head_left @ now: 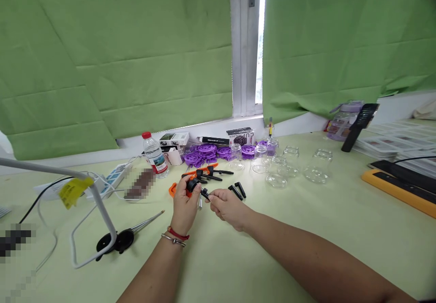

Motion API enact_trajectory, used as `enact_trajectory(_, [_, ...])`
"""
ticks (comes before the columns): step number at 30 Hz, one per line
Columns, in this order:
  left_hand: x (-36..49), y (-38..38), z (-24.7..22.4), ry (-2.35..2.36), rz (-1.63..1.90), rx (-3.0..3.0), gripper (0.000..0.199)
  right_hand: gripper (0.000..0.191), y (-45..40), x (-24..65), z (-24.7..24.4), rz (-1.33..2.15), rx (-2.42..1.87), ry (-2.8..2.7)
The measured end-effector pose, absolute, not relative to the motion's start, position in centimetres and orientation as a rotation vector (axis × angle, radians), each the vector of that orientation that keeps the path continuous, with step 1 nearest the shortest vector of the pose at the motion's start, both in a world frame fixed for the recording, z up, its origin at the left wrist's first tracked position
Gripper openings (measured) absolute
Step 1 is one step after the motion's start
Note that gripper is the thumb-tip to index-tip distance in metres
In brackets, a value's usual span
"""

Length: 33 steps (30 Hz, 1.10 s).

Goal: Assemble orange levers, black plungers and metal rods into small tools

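Observation:
My left hand (185,203) is closed round a black round part (192,185). My right hand (226,206) pinches the end of a short black rod (205,193), which meets the round part between my two hands. Just behind my hands lie several orange and black parts (200,173), some with black handles. Two short black pieces (237,191) rest on the table behind my right hand. Beneath the held parts, thin metal rods (200,201) are partly visible.
Several purple wheel-like parts (206,152), small boxes (174,139) and a water bottle (155,155) stand at the back. Several clear glass vessels (277,172) are right of them. A white metal frame (102,212) and a black tool (124,240) occupy the left; an orange-and-black device (398,189) lies right.

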<state>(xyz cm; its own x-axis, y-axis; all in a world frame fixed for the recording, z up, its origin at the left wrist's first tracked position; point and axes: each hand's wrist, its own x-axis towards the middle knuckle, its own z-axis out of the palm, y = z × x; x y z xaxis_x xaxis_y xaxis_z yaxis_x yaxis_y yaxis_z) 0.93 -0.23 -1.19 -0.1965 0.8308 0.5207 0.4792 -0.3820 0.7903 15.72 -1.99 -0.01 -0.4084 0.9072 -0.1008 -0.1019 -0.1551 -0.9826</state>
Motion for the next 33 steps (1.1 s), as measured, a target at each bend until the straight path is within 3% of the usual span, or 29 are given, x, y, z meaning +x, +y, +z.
enact_trajectory(7, [1.3, -0.9, -1.1, 1.505, 1.424, 1.890, 0.059, 0.018, -2.0, 15.9, 0.2, 1.684, -0.972, -1.305])
enact_trajectory(12, [1.6, -1.6, -0.7, 1.533, 1.248, 2.063, 0.104, 0.018, -1.1, 16.7, 0.2, 1.661, -0.936, -1.319])
enact_trajectory(15, [1.9, -1.7, -0.9, 1.574, 1.214, 2.101, 0.118, 0.018, -0.8, 16.9, 0.2, 1.680, -0.953, -1.359])
enact_trajectory(33, [3.4, -2.2, -1.4, 1.695, 1.155, 2.224, 0.086, 0.021, -1.5, 16.2, -0.1, 1.693, -1.053, -1.282])
